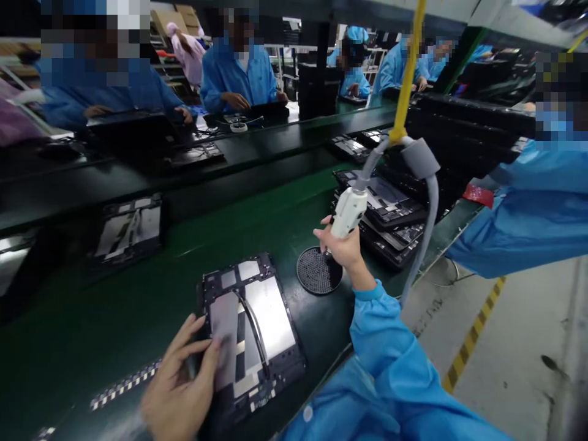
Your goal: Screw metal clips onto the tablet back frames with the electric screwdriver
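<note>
1. The left hand point(181, 380) is placed at the left edge of the opened tablet unit point(273, 315), presumably to steady it; thumb and fingertips are close, but whether anything is pinched cannot be told.
2. The tablet unit is laid flat on the green bench point(220, 229), internals upward, apparently for access.
3. The electric screwdriver point(350, 211) is gripped in the right hand point(344, 248), tip end downward over the round perforated dish point(315, 282), set just beside the unit, likely for short reach.
4. Its cable point(432, 208) is hung from a yellow strap point(408, 73), presumably to relieve weight.
5. Further units are stacked point(390, 248) beyond the dish, probably to save space.
6. Blue-coated co-workers point(243, 70) are seen beyond.
</note>
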The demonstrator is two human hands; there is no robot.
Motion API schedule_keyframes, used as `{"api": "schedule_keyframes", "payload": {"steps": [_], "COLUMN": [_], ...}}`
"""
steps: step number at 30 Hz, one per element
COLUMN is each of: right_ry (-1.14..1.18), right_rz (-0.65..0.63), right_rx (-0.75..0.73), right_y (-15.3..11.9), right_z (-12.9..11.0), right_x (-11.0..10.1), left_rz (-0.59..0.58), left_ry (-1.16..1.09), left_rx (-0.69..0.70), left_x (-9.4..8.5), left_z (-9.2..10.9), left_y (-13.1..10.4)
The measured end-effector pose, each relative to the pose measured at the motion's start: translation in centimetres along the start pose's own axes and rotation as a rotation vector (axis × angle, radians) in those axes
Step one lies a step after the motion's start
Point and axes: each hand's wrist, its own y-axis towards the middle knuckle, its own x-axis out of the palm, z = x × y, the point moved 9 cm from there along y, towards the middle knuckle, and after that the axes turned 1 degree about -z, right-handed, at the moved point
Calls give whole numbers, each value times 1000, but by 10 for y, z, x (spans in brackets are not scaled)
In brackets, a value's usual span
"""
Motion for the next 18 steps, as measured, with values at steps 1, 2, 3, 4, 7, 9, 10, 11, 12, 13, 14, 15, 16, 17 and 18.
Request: {"api": "schedule_keyframes", "payload": {"steps": [1, 2, 3, 4, 7, 9, 10, 11, 12, 13, 14, 15, 16, 17, 18], "right_ry": [38, 66, 84, 91, 81, 66, 59, 54, 49, 45, 44, 42, 38, 34, 28], "right_rz": [18, 28, 35, 37, 12, -17, -29, -39, -48, -54, -59, -62, -63, -63, -63], "right_rx": [18, 30, 37, 42, 59, 65, 67, 70, 76, 84, 92, 99, 101, 99, 96], "right_y": [3, 4, 4, 3, -1, -2, -2, -2, -2, -2, -2, -2, -2, -2, -2], "right_z": [6, 12, 16, 20, 23, 23, 22, 23, 23, 25, 26, 28, 28, 29, 28], "right_x": [-5, -8, -8, -7, 3, 10, 13, 15, 17, 18, 19, 20, 20, 20, 19], "left_rz": [10, 3, -17, -40, -82, -78, -72, -72, -74, -71, -72, -72, -74, -75, -80], "left_ry": [-67, -120, -148, -155, -121, -97, -85, -73, -63, -56, -54, -54, -59, -66, -71], "left_rx": [-8, -10, -3, 9, 40, 33, 25, 15, 6, 5, 9, 17, 24, 32, 40], "left_x": [8, 17, 24, 30, 38, 38, 38, 39, 40, 40, 41, 41, 41, 41, 41], "left_z": [5, 9, 12, 15, 20, 20, 20, 20, 21, 21, 22, 23, 24, 24, 23], "left_y": [-6, -12, -18, -23, -34, -37, -38, -38, -38, -39, -39, -40, -40, -41, -41]}}
